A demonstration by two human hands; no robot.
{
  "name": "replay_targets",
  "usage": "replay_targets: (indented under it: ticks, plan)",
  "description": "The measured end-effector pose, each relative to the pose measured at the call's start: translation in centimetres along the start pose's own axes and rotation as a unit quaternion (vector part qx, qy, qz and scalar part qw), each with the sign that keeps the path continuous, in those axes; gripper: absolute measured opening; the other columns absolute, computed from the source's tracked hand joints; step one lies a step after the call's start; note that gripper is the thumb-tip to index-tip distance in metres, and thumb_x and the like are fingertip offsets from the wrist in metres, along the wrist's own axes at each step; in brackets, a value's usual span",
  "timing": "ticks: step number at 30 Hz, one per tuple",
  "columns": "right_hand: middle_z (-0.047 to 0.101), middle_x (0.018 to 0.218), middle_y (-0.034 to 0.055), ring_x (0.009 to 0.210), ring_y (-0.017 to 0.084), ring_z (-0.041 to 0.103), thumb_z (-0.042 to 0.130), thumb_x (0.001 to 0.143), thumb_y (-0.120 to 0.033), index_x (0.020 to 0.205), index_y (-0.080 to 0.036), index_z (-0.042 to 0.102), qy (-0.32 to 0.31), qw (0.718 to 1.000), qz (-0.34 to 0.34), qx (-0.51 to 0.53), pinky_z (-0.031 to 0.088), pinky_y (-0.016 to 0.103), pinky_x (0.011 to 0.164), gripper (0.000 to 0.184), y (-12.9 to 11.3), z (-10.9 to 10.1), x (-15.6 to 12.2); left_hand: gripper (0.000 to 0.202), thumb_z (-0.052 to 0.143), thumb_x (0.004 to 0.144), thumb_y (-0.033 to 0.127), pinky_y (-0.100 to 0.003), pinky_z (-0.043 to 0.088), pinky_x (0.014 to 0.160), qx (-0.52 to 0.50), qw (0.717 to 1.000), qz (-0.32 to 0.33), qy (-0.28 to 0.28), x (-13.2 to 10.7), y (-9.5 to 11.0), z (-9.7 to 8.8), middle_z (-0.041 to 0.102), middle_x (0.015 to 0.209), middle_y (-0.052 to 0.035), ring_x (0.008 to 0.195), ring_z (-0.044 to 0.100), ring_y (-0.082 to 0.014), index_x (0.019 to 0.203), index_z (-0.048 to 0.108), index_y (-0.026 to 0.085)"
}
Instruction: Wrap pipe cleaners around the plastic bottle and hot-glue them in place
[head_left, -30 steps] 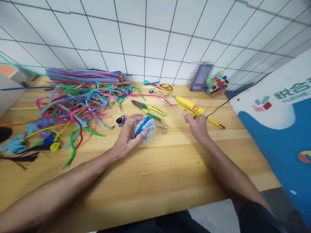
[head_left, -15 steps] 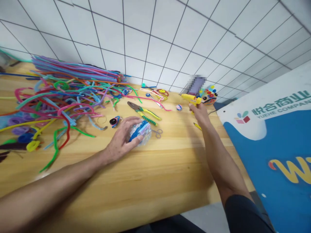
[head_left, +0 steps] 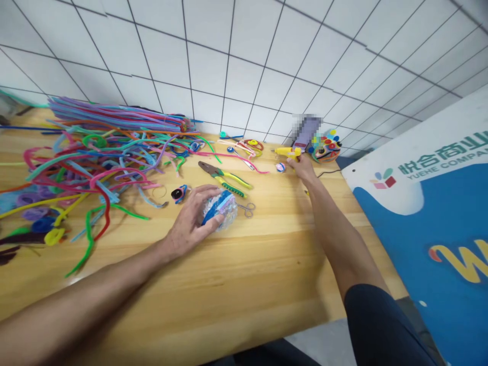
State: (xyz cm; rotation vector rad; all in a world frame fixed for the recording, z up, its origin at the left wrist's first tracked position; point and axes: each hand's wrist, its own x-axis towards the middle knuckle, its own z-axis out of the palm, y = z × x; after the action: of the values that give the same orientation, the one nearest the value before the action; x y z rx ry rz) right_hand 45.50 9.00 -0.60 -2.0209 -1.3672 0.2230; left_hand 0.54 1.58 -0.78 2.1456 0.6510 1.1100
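My left hand (head_left: pixel 187 219) curls round a clear, crinkly rounded bundle (head_left: pixel 229 212) with blue and lilac strips across it, resting on the table; its exact kind I cannot make out. At the back right, my right hand (head_left: pixel 304 169) grips a yellow glue gun (head_left: pixel 285 151), its nozzle pointing left. Small scissors (head_left: pixel 247 209) lie just right of the bundle. Pliers with green and yellow handles (head_left: pixel 224 179) lie behind it. Left of the bundle, near my fingers, sits a small blue and pink piece with a black disc (head_left: pixel 178 194). A small round white and blue piece (head_left: pixel 280 167) lies below the glue gun.
A tangle of colourful pipe cleaners (head_left: pixel 102 168) covers the left side, with a thick bundle of pipe cleaners (head_left: pixel 118 114) behind. A phone-like object (head_left: pixel 307 131), partly pixelated, leans at the tiled wall. Beside it stands a container of colourful pieces (head_left: pixel 327 148). A printed board (head_left: pixel 430 218) borders the right.
My right hand has moved slightly left and down with the glue gun, bringing it closer to the tabletop. My left hand stays on the clear bundle.
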Motion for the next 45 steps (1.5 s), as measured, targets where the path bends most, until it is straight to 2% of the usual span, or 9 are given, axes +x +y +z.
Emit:
replay_targets:
  ticks: [5,9,12,17,21,26,33,38,45]
  plan:
    - [0.077,0.120,0.0169,0.106,0.029,0.071,0.073,0.078,-0.043,0.115,-0.013,0.074,0.038,0.999,0.032,-0.022,0.055,0.046,0.099,0.047,0.7,-5.5,-3.9,0.046,0.065,0.102,0.032,-0.050,0.048,0.117,0.009,1.000,0.004,0.002,0.0,0.0,0.0,0.058,0.146,-0.0113,0.139,0.055,-0.0291,0.145,0.051,0.028]
    - [0.081,0.102,0.0104,0.094,0.026,0.073,0.070,0.083,-0.039,0.103,-0.019,0.079,-0.011,0.998,0.012,-0.068,0.056,0.044,0.093,0.030,0.1,-8.8,-9.2,0.045,0.065,0.102,0.033,-0.051,0.049,0.116,0.008,1.000,-0.001,0.012,0.0,0.1,0.1,0.057,0.145,-0.0110,0.138,0.056,-0.0291,0.144,0.052,0.028]
    - [0.081,0.102,0.0079,0.093,0.024,0.073,0.067,0.087,-0.032,0.103,-0.021,0.079,-0.069,0.996,-0.038,-0.044,0.057,0.040,0.091,0.023,-2.7,-7.2,-12.4,0.045,0.065,0.101,0.031,-0.051,0.049,0.116,0.012,1.000,0.013,0.013,0.0,0.3,0.2,0.057,0.145,-0.0114,0.138,0.056,-0.0291,0.144,0.052,0.028]
    - [0.078,0.104,0.0060,0.095,0.020,0.072,0.066,0.094,-0.023,0.102,-0.021,0.076,-0.191,0.967,-0.166,-0.009,0.055,0.033,0.090,0.013,-9.9,-0.5,-16.3,0.045,0.064,0.101,0.032,-0.052,0.050,0.115,0.035,0.999,0.031,0.003,0.0,0.5,0.2,0.057,0.143,-0.0122,0.137,0.056,-0.0289,0.144,0.051,0.027]
    - [0.074,0.114,0.0122,0.109,0.025,0.066,0.068,0.099,-0.027,0.110,-0.018,0.073,-0.218,0.937,-0.232,-0.146,0.051,0.037,0.099,0.016,-14.1,2.6,-18.4,0.045,0.063,0.101,0.033,-0.053,0.049,0.116,0.042,0.998,0.035,0.005,0.0,0.3,0.2,0.058,0.143,-0.0123,0.138,0.056,-0.0295,0.144,0.050,0.027]
    - [0.073,0.112,0.0162,0.109,0.028,0.065,0.060,0.103,-0.023,0.104,-0.015,0.071,-0.245,0.897,-0.246,-0.274,0.048,0.038,0.095,0.014,-15.3,3.4,-19.2,0.046,0.063,0.101,0.032,-0.053,0.048,0.117,0.031,0.999,0.037,0.008,0.1,0.3,0.3,0.058,0.143,-0.0117,0.137,0.056,-0.0299,0.144,0.050,0.027]
    - [0.079,0.095,0.0077,0.086,0.024,0.072,0.060,0.100,-0.015,0.105,-0.021,0.066,-0.211,0.918,-0.243,-0.231,0.047,0.033,0.077,0.010,-13.4,1.7,-19.3,0.048,0.064,0.100,0.032,-0.054,0.048,0.118,0.018,1.000,0.018,0.005,0.1,0.4,0.2,0.057,0.144,-0.0122,0.138,0.055,-0.0301,0.145,0.050,0.027]
    - [0.078,0.093,0.0025,0.078,0.019,0.072,0.054,0.101,-0.016,0.116,-0.024,0.061,-0.062,0.957,-0.275,-0.072,0.050,0.030,0.069,0.018,-14.5,-0.8,-20.8,0.047,0.064,0.101,0.032,-0.054,0.048,0.118,0.014,1.000,0.001,0.004,0.0,0.6,0.1,0.056,0.145,-0.0126,0.139,0.055,-0.0296,0.145,0.050,0.027]
    - [0.072,0.081,0.0018,0.068,0.016,0.067,0.055,0.104,-0.016,0.110,-0.021,0.065,0.019,0.898,-0.439,-0.033,0.051,0.029,0.068,0.014,-16.7,0.8,-23.9,0.045,0.063,0.103,0.036,-0.053,0.048,0.118,0.018,1.000,0.003,0.008,0.1,0.8,0.1,0.057,0.144,-0.0129,0.139,0.055,-0.0291,0.145,0.049,0.026]
